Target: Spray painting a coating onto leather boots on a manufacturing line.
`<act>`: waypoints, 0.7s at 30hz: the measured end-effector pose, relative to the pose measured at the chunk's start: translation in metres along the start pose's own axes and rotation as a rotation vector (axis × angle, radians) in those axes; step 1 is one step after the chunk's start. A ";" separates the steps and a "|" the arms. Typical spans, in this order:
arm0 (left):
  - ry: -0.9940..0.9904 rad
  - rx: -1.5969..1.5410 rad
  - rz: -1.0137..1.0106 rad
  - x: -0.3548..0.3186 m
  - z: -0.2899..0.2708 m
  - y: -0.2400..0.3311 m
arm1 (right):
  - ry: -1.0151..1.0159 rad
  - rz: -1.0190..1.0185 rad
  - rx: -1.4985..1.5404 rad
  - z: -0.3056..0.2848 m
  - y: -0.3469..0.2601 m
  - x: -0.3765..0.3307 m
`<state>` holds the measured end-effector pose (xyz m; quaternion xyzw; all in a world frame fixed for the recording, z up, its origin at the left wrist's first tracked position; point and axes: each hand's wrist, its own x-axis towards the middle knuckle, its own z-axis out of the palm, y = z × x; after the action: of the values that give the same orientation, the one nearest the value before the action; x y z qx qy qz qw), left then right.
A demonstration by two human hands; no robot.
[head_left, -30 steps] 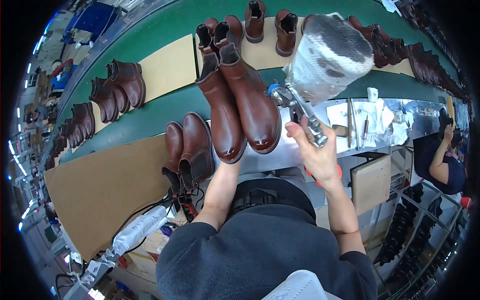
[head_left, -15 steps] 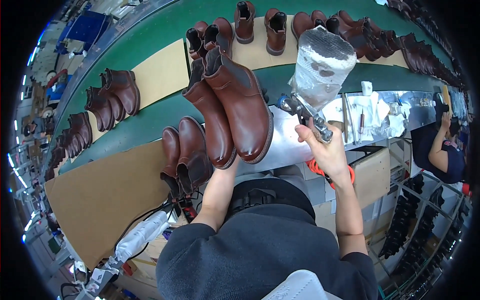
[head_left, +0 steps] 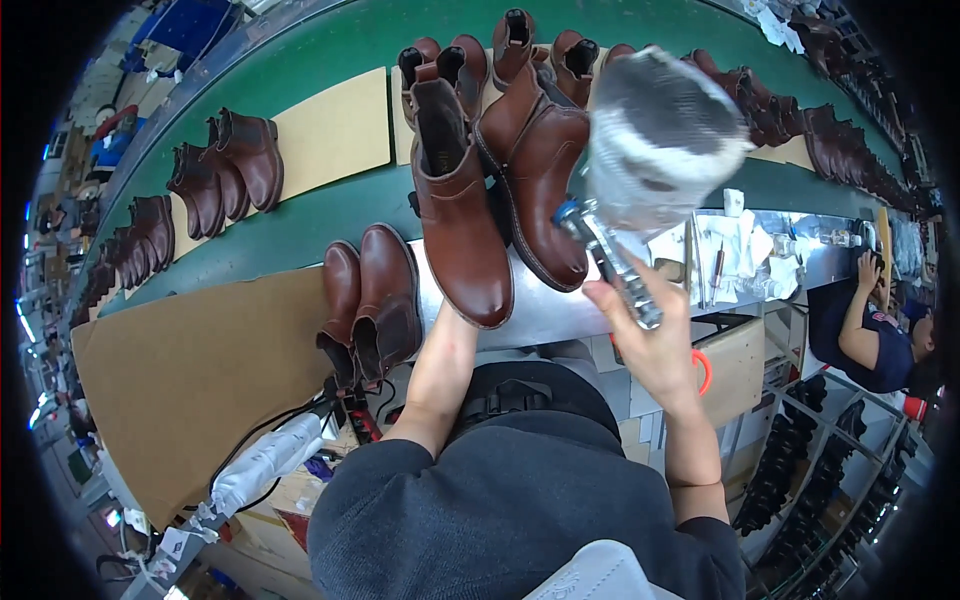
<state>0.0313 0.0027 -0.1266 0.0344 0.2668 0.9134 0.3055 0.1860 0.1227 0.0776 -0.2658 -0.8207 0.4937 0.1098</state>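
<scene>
Two brown leather ankle boots, the left one (head_left: 467, 240) and the right one (head_left: 545, 185), are held up in front of me above the bench. My left hand (head_left: 455, 322) supports them from below; its fingers are hidden behind the boots. The left boot stands toe down with its opening at the top, and the other turns its side and sole edge toward it. In my right hand (head_left: 655, 345) is a metal spray gun (head_left: 612, 262), fingers wrapped round its grip. Its cup (head_left: 665, 150), wrapped in whitish film with a dark top, blurs beside the right boot.
Another boot pair (head_left: 372, 290) stands left by a brown cardboard sheet (head_left: 200, 380). Rows of boots line the green bench (head_left: 330, 60) beyond. Rags and tools lie on a metal-topped surface (head_left: 820, 228) at right. Another person (head_left: 870, 340) works at far right, near a rack (head_left: 800, 440).
The held boots have turned and spread apart, now showing the left one's opening. The spray gun has tilted and its cup come nearer the right boot.
</scene>
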 end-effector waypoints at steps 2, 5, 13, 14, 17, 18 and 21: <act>-0.009 -0.027 -0.006 0.000 0.001 -0.003 | -0.046 0.025 0.010 0.007 0.001 0.001; -0.017 -0.055 -0.001 0.001 0.000 -0.003 | -0.111 0.045 0.010 0.012 -0.001 0.002; -0.038 -0.122 -0.010 -0.002 -0.002 -0.004 | 0.204 0.057 0.002 0.002 0.007 0.007; -0.043 -0.127 -0.012 -0.004 -0.003 -0.004 | 0.205 0.056 0.004 0.003 0.007 0.006; -0.053 -0.142 -0.013 -0.007 0.000 -0.007 | 0.178 0.036 0.014 0.004 0.006 -0.004; -0.057 -0.144 -0.014 -0.012 0.000 -0.008 | 0.138 0.029 0.054 0.007 0.007 -0.007; -0.066 -0.151 -0.020 -0.011 0.004 -0.015 | -0.083 -0.019 0.095 0.015 -0.003 -0.011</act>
<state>0.0488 0.0083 -0.1301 0.0386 0.1874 0.9261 0.3250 0.1883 0.1046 0.0736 -0.2316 -0.8026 0.5418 0.0929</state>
